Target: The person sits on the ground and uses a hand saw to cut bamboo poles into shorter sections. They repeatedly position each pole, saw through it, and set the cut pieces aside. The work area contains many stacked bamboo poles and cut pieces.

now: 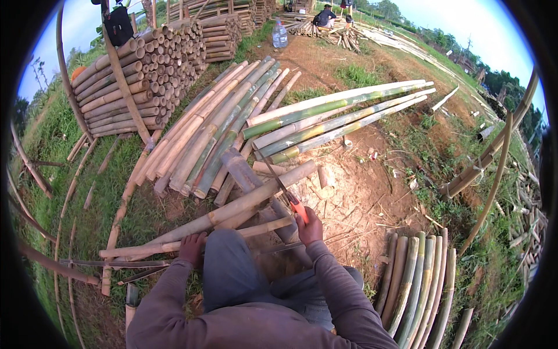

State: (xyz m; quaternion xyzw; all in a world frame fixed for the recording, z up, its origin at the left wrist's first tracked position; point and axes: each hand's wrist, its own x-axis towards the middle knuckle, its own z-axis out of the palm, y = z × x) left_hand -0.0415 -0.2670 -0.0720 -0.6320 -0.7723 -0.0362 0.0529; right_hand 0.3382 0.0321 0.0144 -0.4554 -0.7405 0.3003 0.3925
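Observation:
My right hand is closed round the orange-red handle of a hand saw. Its dark, narrow blade points forward and crosses a thick bamboo pole near that pole's right end. How deep the teeth sit, if at all, I cannot make out. This pole slants up to the right across a wooden support. By my left knee, my left hand grips a thinner bamboo pole lying on the near side of the thick one. My leg partly covers the thinner pole.
Ahead lie long bamboo poles and green-and-pale poles. Shorter bamboo lengths lie to my right. A big bamboo stack stands far left, near a water jug. Another person crouches in the distance. A slanting pole rises at right.

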